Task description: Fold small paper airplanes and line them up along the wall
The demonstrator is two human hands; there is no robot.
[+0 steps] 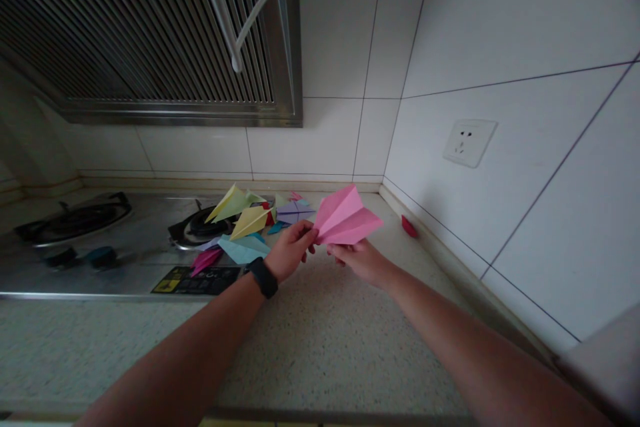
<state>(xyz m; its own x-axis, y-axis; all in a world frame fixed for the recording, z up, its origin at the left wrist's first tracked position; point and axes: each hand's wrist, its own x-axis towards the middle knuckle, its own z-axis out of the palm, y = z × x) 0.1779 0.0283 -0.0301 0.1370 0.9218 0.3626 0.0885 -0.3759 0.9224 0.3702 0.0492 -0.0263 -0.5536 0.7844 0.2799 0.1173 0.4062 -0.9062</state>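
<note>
A pink paper plane [347, 215] is held above the counter between my two hands. My left hand [293, 248], with a black watch on the wrist, pinches its narrow tip. My right hand [361, 259] grips the plane from below, and the paper hides part of those fingers. To the left lies a loose heap of folded paper, nearest my left hand a light blue paper plane [243, 249]. Behind it are a yellow paper plane [250, 221], a pale green one [230, 203] and a purple folded piece [295, 212]. A magenta folded piece [206, 260] rests at the heap's front.
The heap partly covers the right burner [193, 230] of a steel gas stove [135, 280]. A range hood [190, 113] hangs above. A red folded piece [409, 226] lies by the right wall, below a socket [470, 143]. The speckled counter [320, 347] runs along the front.
</note>
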